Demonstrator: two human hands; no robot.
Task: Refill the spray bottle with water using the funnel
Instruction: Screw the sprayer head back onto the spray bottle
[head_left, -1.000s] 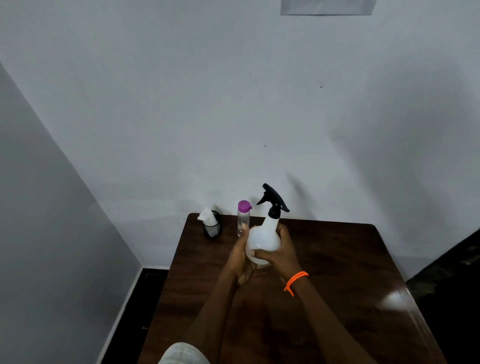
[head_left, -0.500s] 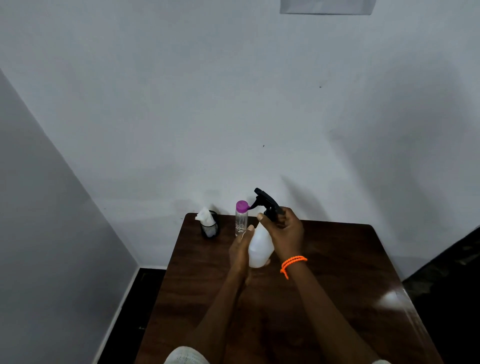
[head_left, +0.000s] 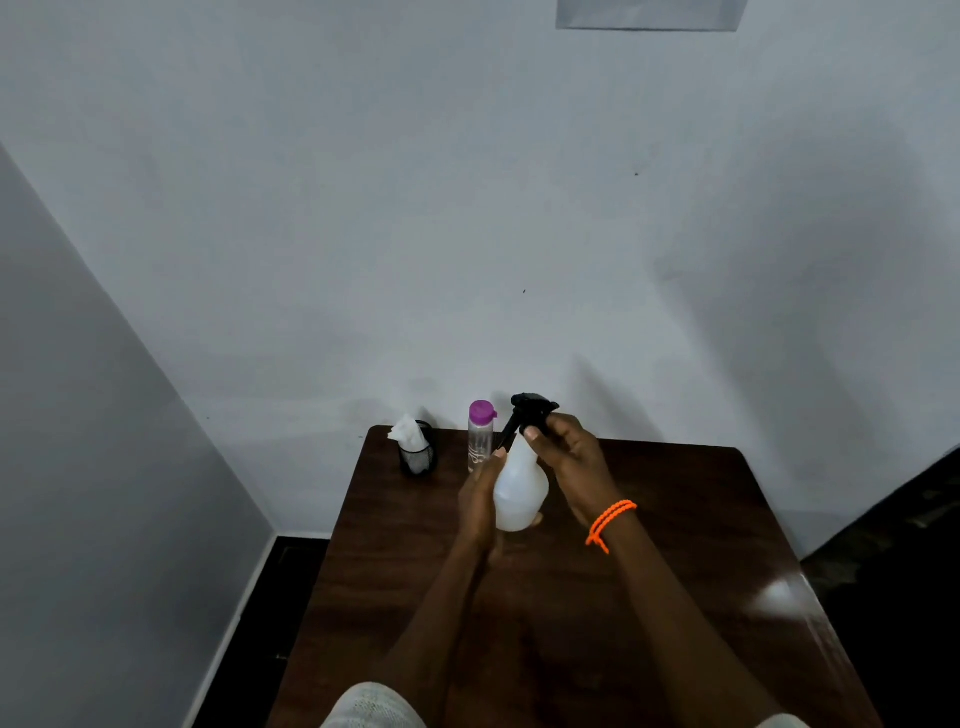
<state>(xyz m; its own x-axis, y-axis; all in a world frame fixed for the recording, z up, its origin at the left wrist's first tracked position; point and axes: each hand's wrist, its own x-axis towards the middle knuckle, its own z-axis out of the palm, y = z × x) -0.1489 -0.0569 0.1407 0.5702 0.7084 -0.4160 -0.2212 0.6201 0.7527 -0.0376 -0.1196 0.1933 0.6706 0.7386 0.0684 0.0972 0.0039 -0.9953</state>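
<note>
A white spray bottle with a black trigger head stands upright over the far middle of the brown table. My left hand wraps the bottle's body from the left. My right hand, with an orange band at the wrist, grips the black trigger head at the neck. A clear water bottle with a purple cap stands just behind, at the table's far edge. No funnel is in sight.
A black mesh cup holding white tissue stands at the table's far left corner. White walls close in behind and on the left. Dark floor shows on both sides of the table.
My right hand has gone from the bottle's body up to the black trigger head, which has turned to the left. My left hand stays on the body.
</note>
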